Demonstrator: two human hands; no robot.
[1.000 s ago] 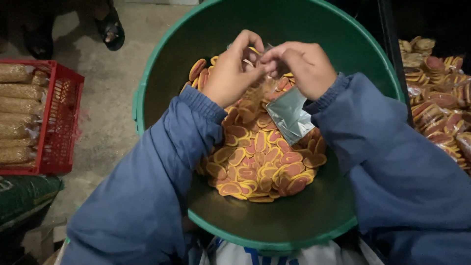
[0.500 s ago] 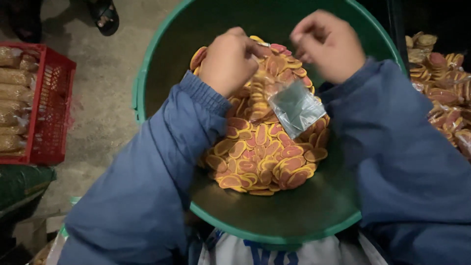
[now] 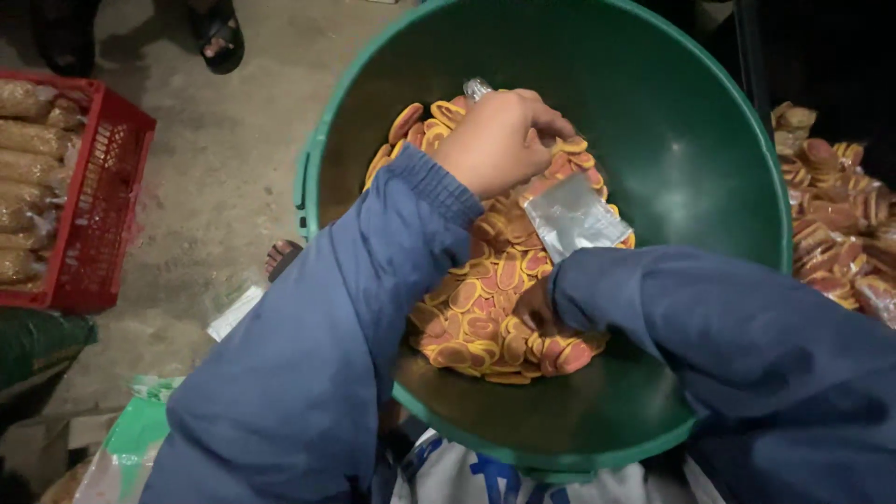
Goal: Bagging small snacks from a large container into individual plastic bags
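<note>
A large green basin [image 3: 709, 187] holds a heap of orange-and-red oval snacks [image 3: 485, 308]. My left hand [image 3: 504, 140] is closed over the far side of the heap, with a bit of clear plastic [image 3: 477, 89] sticking out above its knuckles. A small clear plastic bag [image 3: 574, 217] lies on the snacks just right of that hand. My right hand [image 3: 534, 308] is low in the near side of the heap, mostly hidden by its blue sleeve [image 3: 747, 355]. Its fingers do not show.
A red crate [image 3: 103, 205] of bagged snacks stands on the concrete floor at left. More packed snacks [image 3: 835, 224] are piled at right. A person's sandalled foot [image 3: 219, 37] is at the top left, and a green bag [image 3: 131, 439] lies at bottom left.
My right hand has dropped from the far rim area to the near side of the snack heap. My left hand has stayed over the far side.
</note>
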